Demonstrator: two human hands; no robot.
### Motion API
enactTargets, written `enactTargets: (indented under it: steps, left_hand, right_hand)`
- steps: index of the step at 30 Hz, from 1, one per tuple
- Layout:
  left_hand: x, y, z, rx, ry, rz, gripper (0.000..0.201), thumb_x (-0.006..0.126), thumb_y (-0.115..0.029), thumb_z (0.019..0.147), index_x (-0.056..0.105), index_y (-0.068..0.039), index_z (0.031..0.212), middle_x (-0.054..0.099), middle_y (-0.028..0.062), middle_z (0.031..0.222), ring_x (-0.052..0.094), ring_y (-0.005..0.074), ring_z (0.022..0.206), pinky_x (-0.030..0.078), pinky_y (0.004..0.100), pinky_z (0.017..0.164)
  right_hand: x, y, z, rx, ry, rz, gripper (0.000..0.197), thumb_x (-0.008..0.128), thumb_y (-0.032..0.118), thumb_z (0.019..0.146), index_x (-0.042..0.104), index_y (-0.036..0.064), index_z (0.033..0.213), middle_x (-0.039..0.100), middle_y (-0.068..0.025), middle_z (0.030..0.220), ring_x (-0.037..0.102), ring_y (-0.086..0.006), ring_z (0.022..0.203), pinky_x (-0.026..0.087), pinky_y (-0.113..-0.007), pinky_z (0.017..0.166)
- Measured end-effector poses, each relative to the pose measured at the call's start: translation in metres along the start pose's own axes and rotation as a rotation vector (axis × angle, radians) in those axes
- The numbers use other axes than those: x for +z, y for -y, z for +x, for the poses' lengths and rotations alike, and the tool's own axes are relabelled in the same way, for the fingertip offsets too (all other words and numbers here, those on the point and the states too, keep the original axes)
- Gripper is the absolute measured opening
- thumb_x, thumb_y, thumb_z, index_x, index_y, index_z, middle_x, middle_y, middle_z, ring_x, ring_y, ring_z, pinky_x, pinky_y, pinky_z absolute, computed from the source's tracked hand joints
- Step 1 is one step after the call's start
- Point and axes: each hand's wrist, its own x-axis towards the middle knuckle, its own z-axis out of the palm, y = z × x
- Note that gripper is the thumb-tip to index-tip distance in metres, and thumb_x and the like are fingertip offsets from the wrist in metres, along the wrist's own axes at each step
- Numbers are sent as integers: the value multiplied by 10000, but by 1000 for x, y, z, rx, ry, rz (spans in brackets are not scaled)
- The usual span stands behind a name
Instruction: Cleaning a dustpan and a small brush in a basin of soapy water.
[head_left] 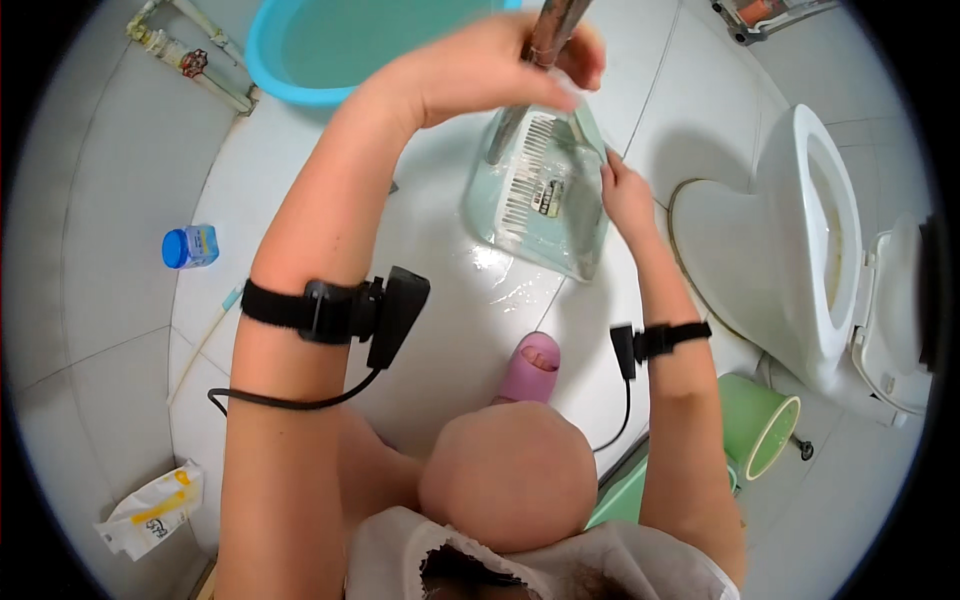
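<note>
A wet, pale green dustpan (570,235) with a row of white comb teeth and a label inside is tilted above the white floor. My right hand (630,205) grips its right edge. A worn metal pole (555,30) runs down to the dustpan's left side. Over the upper end of the dustpan, my left hand (490,65) is curled beside the pole, its fingers somewhat blurred. Something small and whitish (572,88) shows at its thumb and fingers; its kind is unclear.
A blue basin (300,95) of water stands at the far left. The toilet (790,250) is on the right, near a green bucket (760,430). A blue-lidded jar (190,247), a thin stick (205,340) and a white packet (155,510) lie along the left wall. The floor tiles look wet.
</note>
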Motion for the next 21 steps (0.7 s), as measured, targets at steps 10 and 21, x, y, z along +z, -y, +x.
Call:
enactTargets:
  steps: [10, 21]
  left_hand:
    - [11, 71, -1, -439, 93, 466, 351, 670, -315, 766, 609, 21, 847, 588, 115, 704, 567, 199, 699, 447, 323, 662]
    - [30, 11, 26, -477, -85, 326, 442, 637, -367, 778, 583, 65, 699, 598, 110, 592, 587, 171, 476, 508, 277, 460]
  right_hand:
    - [-28, -15, -83, 217, 83, 687, 397, 519, 194, 876, 499, 56, 1247, 555, -11, 706, 418, -80, 610, 399, -242, 613]
    - [-79, 25, -112, 45, -78, 940, 442, 571, 155, 859, 464, -19, 1251, 560, -103, 1156, 522, -133, 1027, 388, -244, 889]
